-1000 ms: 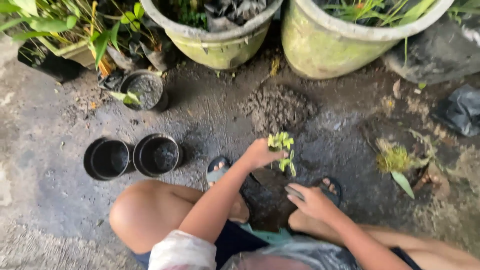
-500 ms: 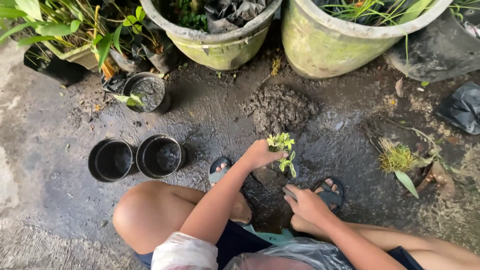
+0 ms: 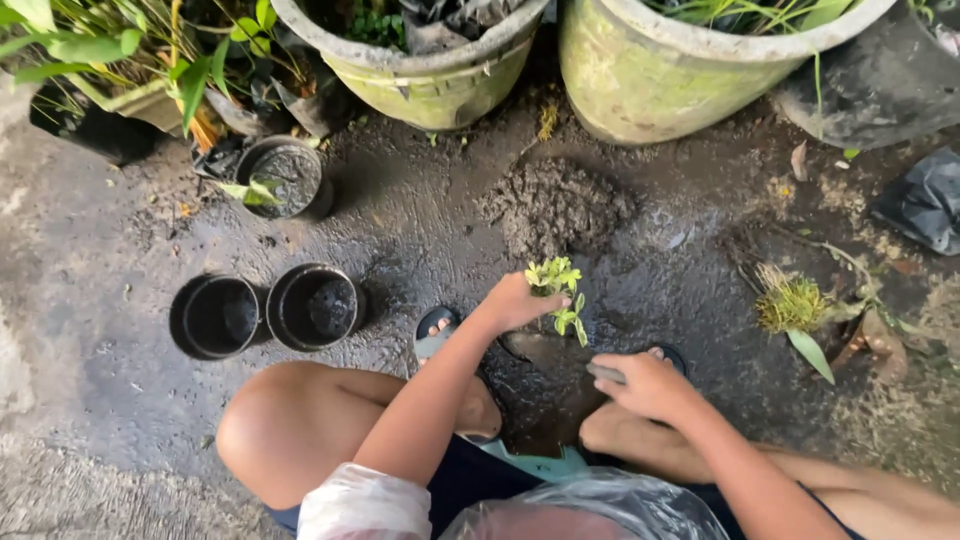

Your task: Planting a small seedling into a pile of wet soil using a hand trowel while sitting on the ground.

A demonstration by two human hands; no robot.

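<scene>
My left hand grips the stem of a small green seedling, holding it upright over a dark soil-filled pot between my feet. My right hand is closed around a grey tool handle at the pot's right edge, just above my right sandal. Most of the pot is hidden by my arms and knees.
Two empty black pots stand at the left, a soil-filled black pot behind them. A soil heap lies ahead. Two large green planters line the back. An uprooted plant clump lies at the right; the ground is wet.
My right hand has shifted up and to the right with the tool. My left hand and the seedling have barely moved.
</scene>
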